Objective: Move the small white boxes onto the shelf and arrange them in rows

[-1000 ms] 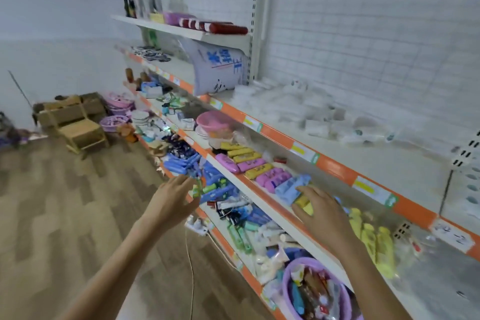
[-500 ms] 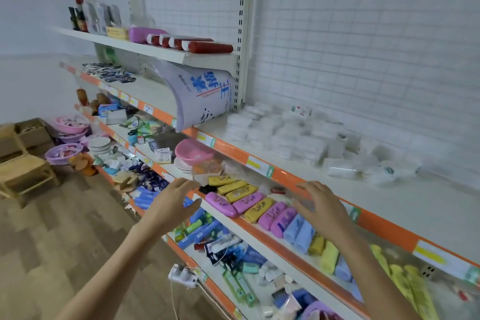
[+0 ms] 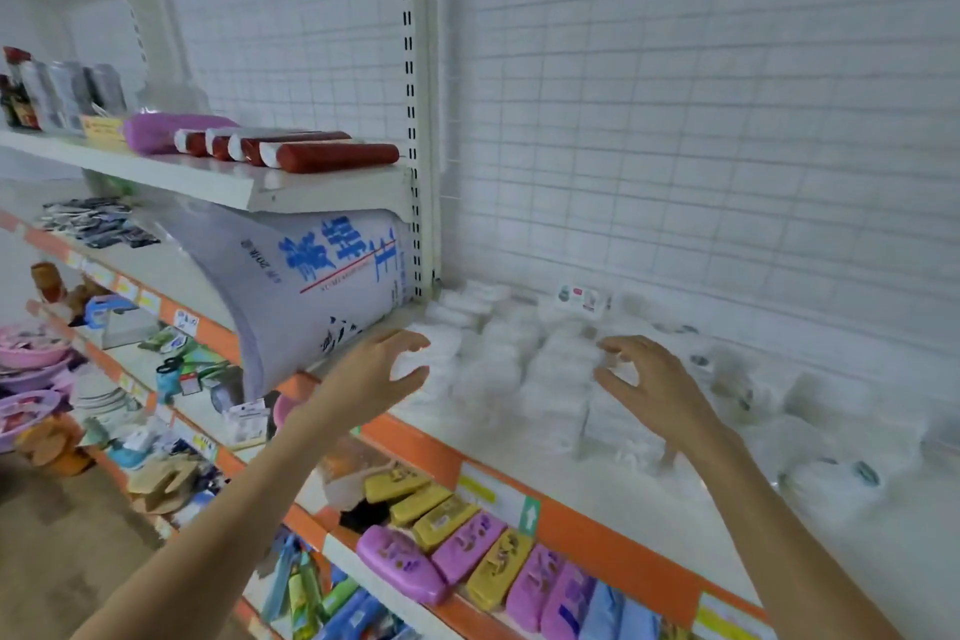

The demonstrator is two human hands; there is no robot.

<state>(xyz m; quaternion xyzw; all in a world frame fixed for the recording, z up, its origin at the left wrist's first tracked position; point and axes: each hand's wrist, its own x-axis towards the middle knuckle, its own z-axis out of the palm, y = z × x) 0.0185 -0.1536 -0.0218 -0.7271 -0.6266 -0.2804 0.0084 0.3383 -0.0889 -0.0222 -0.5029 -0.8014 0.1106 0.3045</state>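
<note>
Both hands have risen from the level of the lower shelves to the shelf (image 3: 649, 509) with the orange front strip, and the view has lifted with them. Left hand (image 3: 379, 374) reaches in with fingers spread and loosely curved, thumb below, cupped toward the left end of the small white boxes (image 3: 519, 369); it grips nothing, and blur hides whether its fingertips touch the nearest box. Right hand (image 3: 649, 390) hangs over the right side of the same group, fingers apart and bent downward, also holding nothing; contact with the boxes under it cannot be told.

Between the two hands the boxes stand in rough stacked rows on the white shelf, running back toward the wire-grid back panel (image 3: 675, 120). One box with a printed face (image 3: 582, 297) stands at the rear. More white packages in clear wrap (image 3: 831, 431) lie loose to the right of the right hand.

Just left of the left hand a large white sack with blue characters (image 3: 311, 286) leans out under the upper shelf (image 3: 208, 177), which carries red sausage-shaped rolls (image 3: 311, 153) and a purple pack (image 3: 166, 130). Below the orange strip lie rows of purple and yellow soap packs (image 3: 467, 546). Farther left, lower shelves hold mixed goods and pink baskets (image 3: 31, 353), above a wood-pattern floor (image 3: 62, 546).
</note>
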